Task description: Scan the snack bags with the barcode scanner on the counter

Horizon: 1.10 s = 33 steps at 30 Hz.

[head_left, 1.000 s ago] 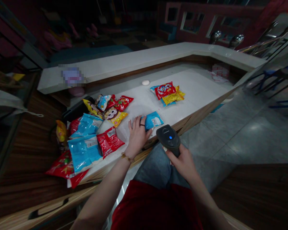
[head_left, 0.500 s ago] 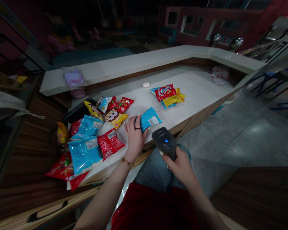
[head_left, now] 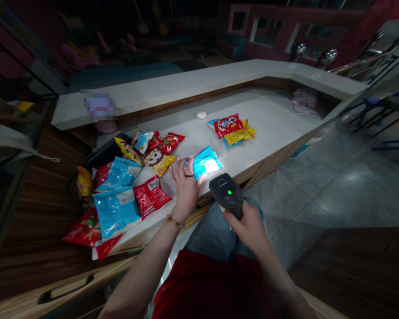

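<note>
My left hand (head_left: 186,182) grips the left end of a blue snack bag (head_left: 202,163) lying on the white counter (head_left: 269,115). Bright light falls on the bag's white barcode label. In my right hand (head_left: 248,223) is a black barcode scanner (head_left: 225,190), its head just right of the bag and apart from it, with a green light glowing on top. Left of my left hand lie a red snack bag (head_left: 152,196) with a barcode, a yellow bag (head_left: 158,161) with a cartoon face, and blue snack bags (head_left: 115,212).
Beyond the blue bag, a small pile of red, yellow and blue bags (head_left: 231,128) lies on the counter. A white oval object (head_left: 201,115) sits near the back. The raised ledge (head_left: 186,86) runs behind. Grey tiled floor (head_left: 319,195) is at right.
The scanner's light has turned from blue to green, and the blue bag's label is now brightly lit. Both hands keep nearly the same places; the whole view has shifted slightly.
</note>
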### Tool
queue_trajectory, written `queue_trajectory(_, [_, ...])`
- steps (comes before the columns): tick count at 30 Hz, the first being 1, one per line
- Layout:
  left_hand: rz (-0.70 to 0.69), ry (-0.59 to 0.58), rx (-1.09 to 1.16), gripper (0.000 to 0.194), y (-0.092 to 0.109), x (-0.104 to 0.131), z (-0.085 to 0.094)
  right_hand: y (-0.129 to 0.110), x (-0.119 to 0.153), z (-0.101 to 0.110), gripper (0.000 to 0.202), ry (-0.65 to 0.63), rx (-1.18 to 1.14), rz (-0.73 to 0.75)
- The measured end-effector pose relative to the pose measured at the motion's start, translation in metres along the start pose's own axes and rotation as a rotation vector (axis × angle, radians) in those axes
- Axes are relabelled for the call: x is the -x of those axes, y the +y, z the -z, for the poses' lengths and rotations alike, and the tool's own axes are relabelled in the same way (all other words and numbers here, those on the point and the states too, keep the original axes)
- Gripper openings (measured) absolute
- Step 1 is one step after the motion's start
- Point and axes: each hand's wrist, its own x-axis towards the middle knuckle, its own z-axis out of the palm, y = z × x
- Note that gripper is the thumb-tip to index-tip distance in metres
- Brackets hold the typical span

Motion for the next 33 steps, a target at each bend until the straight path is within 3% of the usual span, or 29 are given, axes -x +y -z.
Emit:
queue_trajectory(7, [0.008,0.010,0.029,0.065,-0.002,0.000,-0.004,0.003,0.000,0.000,0.017,0.033,0.005,-0.007])
queue_trajectory(11, [-0.005,-0.042,0.041,0.063,0.001,-0.008,-0.006,0.003,-0.001,0.004,0.018,0.061,-0.005,-0.021])
queue_trajectory(15, [0.009,-0.068,0.058,0.063,0.019,-0.040,-0.016,0.004,-0.004,0.010,0.018,0.063,-0.019,-0.038])
queue_trajectory(20, [0.009,-0.067,0.096,0.065,0.055,-0.090,-0.051,0.008,-0.005,0.015,0.018,0.100,-0.031,-0.029])
queue_trajectory(27, [-0.031,-0.288,0.051,0.069,0.076,-0.133,-0.100,0.019,-0.003,0.022,0.021,0.112,-0.015,-0.064])
queue_trajectory(30, [-0.033,-0.323,0.042,0.072,0.079,-0.146,-0.103,0.024,-0.003,0.024,0.027,0.114,-0.010,-0.077])
queue_trajectory(33, [-0.016,-0.345,0.032,0.075,0.078,-0.143,-0.089,0.026,-0.002,0.025,0.030,0.109,-0.007,-0.081])
